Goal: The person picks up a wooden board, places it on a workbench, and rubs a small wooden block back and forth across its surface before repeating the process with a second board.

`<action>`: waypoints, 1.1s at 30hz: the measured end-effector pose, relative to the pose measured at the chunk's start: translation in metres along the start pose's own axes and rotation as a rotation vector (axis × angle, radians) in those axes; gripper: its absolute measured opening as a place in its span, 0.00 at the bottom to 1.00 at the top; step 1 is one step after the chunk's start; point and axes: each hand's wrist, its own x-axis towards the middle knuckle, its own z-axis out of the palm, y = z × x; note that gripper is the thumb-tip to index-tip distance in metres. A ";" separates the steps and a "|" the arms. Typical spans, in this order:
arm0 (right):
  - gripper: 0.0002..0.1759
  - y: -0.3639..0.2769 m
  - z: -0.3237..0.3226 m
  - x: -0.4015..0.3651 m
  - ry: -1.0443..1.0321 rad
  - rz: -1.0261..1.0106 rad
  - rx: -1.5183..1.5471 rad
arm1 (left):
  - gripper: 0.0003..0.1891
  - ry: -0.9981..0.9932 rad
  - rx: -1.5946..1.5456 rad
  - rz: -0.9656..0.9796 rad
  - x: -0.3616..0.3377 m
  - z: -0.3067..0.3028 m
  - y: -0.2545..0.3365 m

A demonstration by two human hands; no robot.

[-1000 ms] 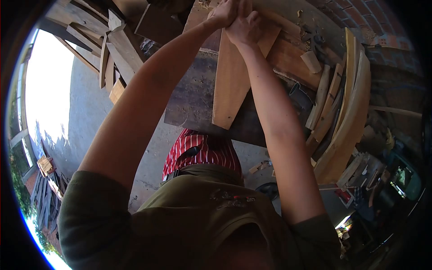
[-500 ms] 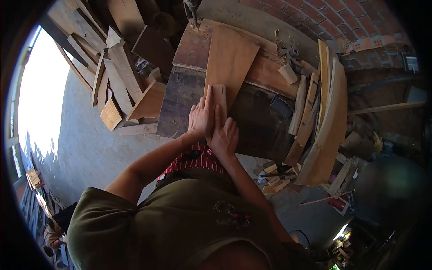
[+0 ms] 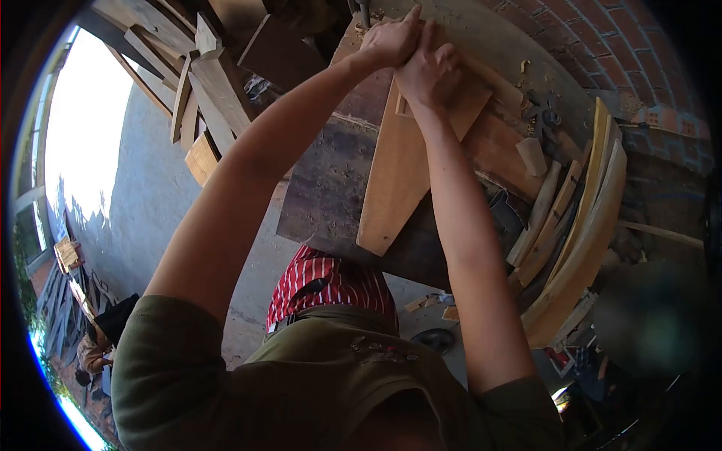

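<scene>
A tapered wooden board (image 3: 396,177) lies flat on the dark workbench (image 3: 320,184), its narrow end toward my body. Near its far, wide end, my left hand (image 3: 389,41) and my right hand (image 3: 430,71) are together, both arms stretched out. Beneath them is a small flat wooden block (image 3: 403,105); only its near edge shows, and my hands cover the rest. My fingers close over the block, with some pointing forward along it. The contact between its underside and the board is hidden.
Offcuts (image 3: 218,83) are heaped left of the bench. Long curved planks (image 3: 583,233) and a dark cup-like piece (image 3: 508,210) are at the right. A metal clamp (image 3: 365,13) stands at the bench's far edge, near a brick wall (image 3: 579,45). Another person (image 3: 92,353) is at the far lower left.
Both hands have moved away from my body along the board with the wooden block, from its narrow part to its far end. My arms have straightened, and the view has shifted.
</scene>
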 end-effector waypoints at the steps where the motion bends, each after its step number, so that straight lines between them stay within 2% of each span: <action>1: 0.43 0.000 0.004 0.015 0.000 0.029 0.020 | 0.39 -0.053 0.029 -0.030 0.026 0.001 -0.007; 2: 0.43 0.000 0.006 0.020 0.001 0.055 0.040 | 0.39 -0.058 0.024 -0.024 0.036 0.005 -0.012; 4: 0.44 0.004 0.012 0.012 0.008 0.052 0.050 | 0.32 0.007 0.085 0.038 0.036 0.008 -0.013; 5: 0.44 0.006 0.012 0.011 0.025 0.046 0.068 | 0.33 0.074 -0.006 0.034 0.023 0.019 -0.013; 7: 0.42 0.004 -0.012 -0.027 -0.023 0.033 0.055 | 0.36 0.148 -0.135 0.017 -0.040 0.032 -0.002; 9: 0.38 -0.001 -0.045 -0.077 -0.153 0.058 0.078 | 0.36 0.074 -0.140 -0.081 -0.114 0.033 0.018; 11: 0.39 0.004 -0.067 -0.145 -0.111 -0.004 0.004 | 0.36 0.072 -0.065 -0.028 -0.183 0.055 0.024; 12: 0.40 0.008 -0.076 -0.179 -0.128 0.006 0.088 | 0.37 0.030 -0.100 -0.040 -0.220 0.060 0.033; 14: 0.41 0.007 -0.099 -0.240 -0.211 0.034 0.055 | 0.39 -0.002 -0.103 -0.017 -0.282 0.082 0.037; 15: 0.41 0.008 -0.109 -0.266 -0.215 0.030 0.071 | 0.39 -0.087 -0.107 -0.057 -0.307 0.085 0.043; 18: 0.43 0.006 -0.119 -0.293 -0.225 0.072 0.081 | 0.41 -0.095 -0.078 0.009 -0.332 0.095 0.046; 20: 0.44 0.009 -0.117 -0.288 -0.248 0.095 0.076 | 0.42 -0.142 -0.073 0.054 -0.321 0.095 0.041; 23: 0.44 0.020 -0.100 -0.240 -0.177 0.125 0.047 | 0.41 -0.113 -0.087 0.091 -0.263 0.085 0.050; 29: 0.44 0.061 -0.056 -0.102 0.048 0.155 -0.038 | 0.39 -0.247 -0.111 0.124 -0.096 0.060 0.084; 33: 0.43 0.102 -0.010 -0.019 0.091 0.100 -0.063 | 0.37 -0.167 -0.177 0.232 -0.005 0.054 0.099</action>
